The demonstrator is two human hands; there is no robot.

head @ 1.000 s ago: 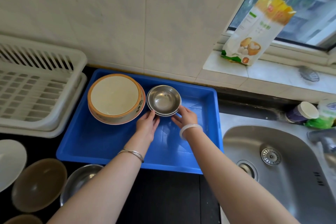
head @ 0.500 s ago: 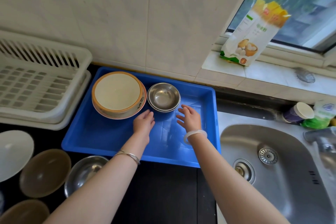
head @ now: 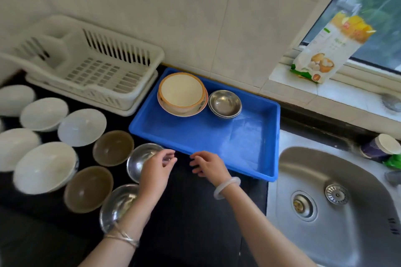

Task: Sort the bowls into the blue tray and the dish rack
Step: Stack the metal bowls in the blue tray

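The blue tray (head: pixel 249 149) holds a stack of orange-rimmed cream bowls (head: pixel 181 93) at its back left and a stack of small steel bowls (head: pixel 225 103) beside them. The white dish rack (head: pixel 97 67) stands left of the tray with no bowls in it. On the black counter lie several white bowls (head: pixel 44 167), brown bowls (head: pixel 113 147) and two steel bowls (head: pixel 138 161). My left hand (head: pixel 157 169) hovers over the nearer edge of a steel bowl, fingers loosely curled, holding nothing. My right hand (head: pixel 209 166) is open just in front of the tray's near rim.
A steel sink (head: pixel 325 201) lies to the right of the tray. A flour bag (head: pixel 329 47) leans on the window sill. A cup (head: pixel 382 145) and a green item sit behind the sink. Tiled wall rises behind the rack and tray.
Both hands have pulled back out of the tray toward me, away from the small steel bowls. The left hand now hangs over a steel bowl on the counter. The view swung left.
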